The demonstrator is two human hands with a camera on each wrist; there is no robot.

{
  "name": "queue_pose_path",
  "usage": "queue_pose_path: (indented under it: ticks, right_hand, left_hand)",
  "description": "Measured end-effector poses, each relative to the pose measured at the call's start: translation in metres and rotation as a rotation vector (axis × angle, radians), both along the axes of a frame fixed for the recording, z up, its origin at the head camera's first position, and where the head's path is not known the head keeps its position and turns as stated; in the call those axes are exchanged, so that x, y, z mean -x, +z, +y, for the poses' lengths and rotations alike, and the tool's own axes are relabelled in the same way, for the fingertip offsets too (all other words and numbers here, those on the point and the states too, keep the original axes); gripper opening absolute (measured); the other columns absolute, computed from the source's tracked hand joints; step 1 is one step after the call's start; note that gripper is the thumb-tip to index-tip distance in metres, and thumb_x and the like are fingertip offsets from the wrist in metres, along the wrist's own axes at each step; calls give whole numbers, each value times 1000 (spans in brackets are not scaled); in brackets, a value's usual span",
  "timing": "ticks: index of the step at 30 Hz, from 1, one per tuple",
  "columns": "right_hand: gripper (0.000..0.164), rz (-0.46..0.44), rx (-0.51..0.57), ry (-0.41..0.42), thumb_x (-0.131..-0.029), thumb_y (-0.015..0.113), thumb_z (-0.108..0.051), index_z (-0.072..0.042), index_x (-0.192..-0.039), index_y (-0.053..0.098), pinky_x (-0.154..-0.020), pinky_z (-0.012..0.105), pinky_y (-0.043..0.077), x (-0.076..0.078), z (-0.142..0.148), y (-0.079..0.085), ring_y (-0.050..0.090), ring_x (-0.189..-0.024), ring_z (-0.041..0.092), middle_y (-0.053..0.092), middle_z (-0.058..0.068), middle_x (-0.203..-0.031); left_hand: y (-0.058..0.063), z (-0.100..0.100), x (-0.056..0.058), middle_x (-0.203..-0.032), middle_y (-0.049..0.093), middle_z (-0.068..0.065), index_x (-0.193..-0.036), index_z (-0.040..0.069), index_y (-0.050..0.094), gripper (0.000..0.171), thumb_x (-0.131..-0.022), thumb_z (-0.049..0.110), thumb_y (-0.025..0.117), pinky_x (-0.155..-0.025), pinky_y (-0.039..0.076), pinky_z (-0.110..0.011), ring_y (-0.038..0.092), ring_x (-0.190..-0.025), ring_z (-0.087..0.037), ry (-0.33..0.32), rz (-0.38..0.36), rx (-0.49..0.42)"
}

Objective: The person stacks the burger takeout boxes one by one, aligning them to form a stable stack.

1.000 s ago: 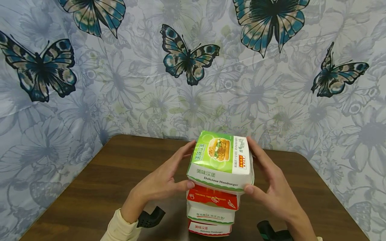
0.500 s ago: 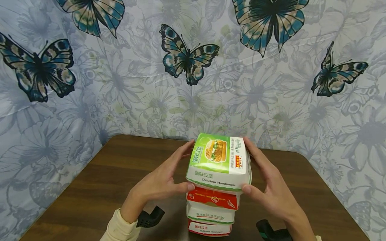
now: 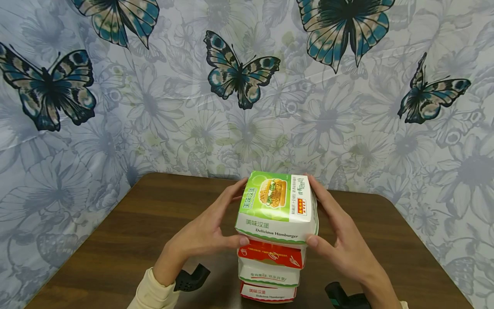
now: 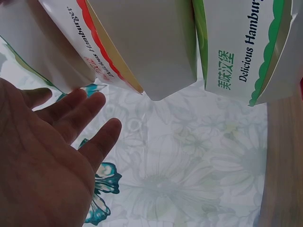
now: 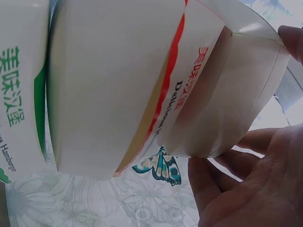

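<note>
A green-and-white hamburger box (image 3: 275,214) tops a stack of similar boxes, overhanging the ones beneath toward the front and right. Under it come a red-fronted box (image 3: 271,254), a white box with green trim (image 3: 269,272) and a white box with red trim (image 3: 268,292). My left hand (image 3: 206,229) holds the top box at its left side, thumb at the front corner, fingers reaching toward the back. From the right, my right hand (image 3: 345,234) grips it with the thumb at the front corner and fingers behind. In the right wrist view, fingertips (image 5: 201,163) meet the box's edge.
The stack stands near the front of a brown wooden table (image 3: 154,210). A cloth with flowers and butterflies (image 3: 243,141) hangs behind the table. Black wrist devices (image 3: 192,278) sit at both wrists.
The top box has shifted left and slightly down onto the stack. My right hand has moved left with it, while my left hand has barely moved.
</note>
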State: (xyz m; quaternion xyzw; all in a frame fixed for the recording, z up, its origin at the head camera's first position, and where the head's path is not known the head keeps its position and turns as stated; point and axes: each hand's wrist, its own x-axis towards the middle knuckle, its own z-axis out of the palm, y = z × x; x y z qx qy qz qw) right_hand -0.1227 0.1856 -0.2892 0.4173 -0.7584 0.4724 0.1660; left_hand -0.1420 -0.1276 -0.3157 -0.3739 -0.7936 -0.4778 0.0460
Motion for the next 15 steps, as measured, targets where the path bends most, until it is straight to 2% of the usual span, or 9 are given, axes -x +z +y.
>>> queue_pose_path:
  ticks: [3,8,15]
  right_hand:
    - [89,-4,-2,7,-92,70,-15,-11,-166,20,-119,16,27,0,0,0,30,-154,22,25,9,-170]
    - [87,-7,0,15,-95,69,-23,-12,-166,19,-119,16,26,-1,-1,0,30,-154,23,25,9,-170]
    - [87,2,10,31,-97,68,-33,-11,-165,20,-120,17,24,0,-2,0,30,-154,24,27,13,-168]
  left_hand:
    - [0,0,0,-166,25,13,-166,34,9,107,-86,34,81,-118,30,-65,31,-152,-20,-1,-8,-1]
    - [0,0,0,-166,25,13,-166,33,8,106,-87,38,79,-118,29,-66,31,-152,-21,-4,-19,-5]
    - [0,0,-1,-167,22,14,-165,37,7,106,-87,43,78,-117,29,-66,29,-153,-23,12,-29,4]
